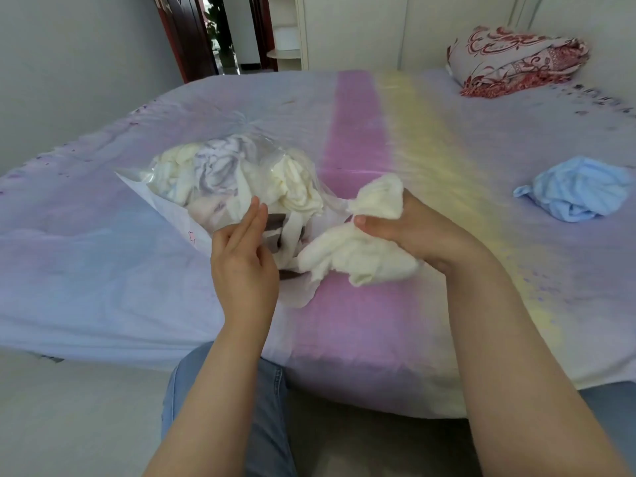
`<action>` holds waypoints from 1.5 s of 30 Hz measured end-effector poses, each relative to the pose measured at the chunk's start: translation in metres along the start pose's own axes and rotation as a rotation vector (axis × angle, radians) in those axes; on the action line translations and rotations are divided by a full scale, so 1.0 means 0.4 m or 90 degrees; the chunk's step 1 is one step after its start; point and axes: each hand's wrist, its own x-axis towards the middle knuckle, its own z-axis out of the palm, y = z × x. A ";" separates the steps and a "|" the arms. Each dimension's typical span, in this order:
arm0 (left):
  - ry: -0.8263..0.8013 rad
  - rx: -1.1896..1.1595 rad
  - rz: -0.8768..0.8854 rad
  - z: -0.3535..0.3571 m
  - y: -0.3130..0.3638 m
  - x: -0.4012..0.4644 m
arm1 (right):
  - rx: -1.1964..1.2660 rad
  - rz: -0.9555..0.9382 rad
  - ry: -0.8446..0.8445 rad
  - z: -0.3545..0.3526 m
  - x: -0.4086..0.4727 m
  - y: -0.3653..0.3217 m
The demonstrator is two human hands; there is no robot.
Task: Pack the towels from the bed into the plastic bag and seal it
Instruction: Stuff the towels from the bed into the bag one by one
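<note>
The clear plastic bag (pixel 220 173) lies on its side on the pastel-striped bed sheet (pixel 361 132), already bulging with several cream and grey-patterned towels, so most of the packing looks done. Its mouth faces the person, gaping and unsealed.

The right hand (pixel 406 228) is closed around a crumpled cream fluffy towel (pixel 358 256), thumb pinching across the top of it, just beside the bag's mouth; part of this towel rests on the sheet and none of it is clearly inside. The left hand (pixel 244 266) holds nothing: its fingers are straight and pressed together, hovering at the near edge of the mouth, and whether they touch the plastic cannot be told.

1 more towel, a crumpled light-blue one (pixel 578 191), sits well apart from the bag, far to its right. My reading is that 2 towels remain to go in, then the sealing.

Room is generous: the sheet to the bag's right and beyond it is bare, and a folded red-patterned blanket (pixel 516 60) lies far from the bag at the bed's back corner. The near bed edge runs fairly close below the bag's mouth, so a dropped towel could slide off there.
</note>
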 end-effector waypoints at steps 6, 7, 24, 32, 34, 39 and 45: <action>-0.028 -0.149 -0.183 -0.043 0.031 0.023 | 0.088 -0.081 0.220 0.266 0.089 -0.077; -0.032 -0.170 -0.211 -0.052 0.031 0.031 | 0.116 -0.062 0.165 0.307 0.105 -0.077; -0.013 -0.319 -0.337 -0.167 -0.045 0.068 | -0.552 -0.113 -0.061 0.481 0.310 -0.112; -0.013 -0.339 -0.320 -0.155 -0.044 0.065 | -0.377 -0.090 -0.177 0.502 0.278 -0.120; -0.020 -0.308 -0.310 -0.153 -0.040 0.059 | -0.350 -0.067 -0.238 0.503 0.296 -0.131; -0.017 -0.110 -0.122 -0.141 -0.016 0.033 | -0.226 -0.118 -0.133 0.431 0.245 -0.112; -0.013 0.086 0.202 -0.023 0.078 -0.002 | -0.068 -0.139 0.136 0.244 0.051 0.097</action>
